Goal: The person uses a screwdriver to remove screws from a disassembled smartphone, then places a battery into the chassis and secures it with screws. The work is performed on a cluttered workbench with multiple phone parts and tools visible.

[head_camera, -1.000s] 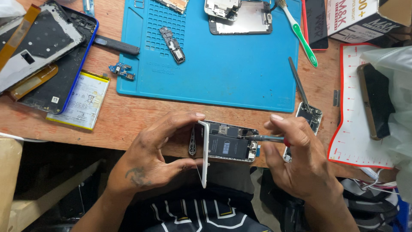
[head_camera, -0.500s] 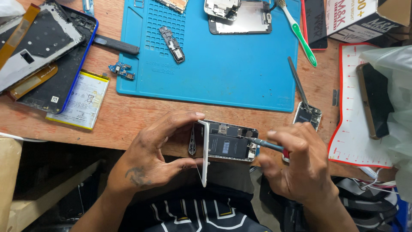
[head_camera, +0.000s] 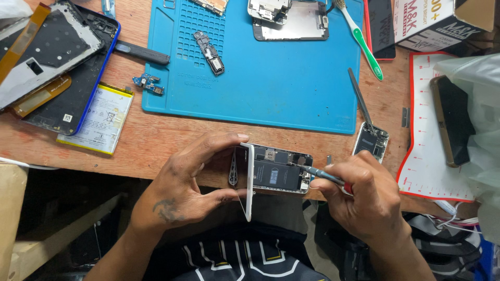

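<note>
Head view looks straight down on our wooden bench (head_camera: 156,140). At the far left lies a dismantled phone with a blue frame (head_camera: 62,67), a loose flat battery (head_camera: 96,119) just below it, and a small blue connector board (head_camera: 148,83) beside the edge of the blue work mat (head_camera: 271,88). On the mat rest a small black module (head_camera: 209,52) and, at the top edge, another stripped phone frame (head_camera: 289,21).

Our left hand (head_camera: 182,190) sits at the near edge of the bench, thumb and fingers closed around the white screen panel (head_camera: 249,182), which stands up on edge, hinged away from the opened phone body (head_camera: 278,171). That body lies flat at the bench edge between our two hands, its battery and boards exposed.

Our right hand (head_camera: 364,195) is curled tight around a screwdriver (head_camera: 317,173) with a grey shaft and a red part near the palm; its tip touches the inside of the phone body, near the right end of the battery.

Farther right, a green-handled toothbrush (head_camera: 364,44) lies across the mat's upper corner, metal tweezers (head_camera: 360,101) point down toward a small circuit board (head_camera: 371,141) lying on the wood, and a red-edged white mat (head_camera: 432,171) carries a dark phone (head_camera: 453,119) partly under clear plastic. A cardboard box (head_camera: 442,23) fills the top right corner.
</note>
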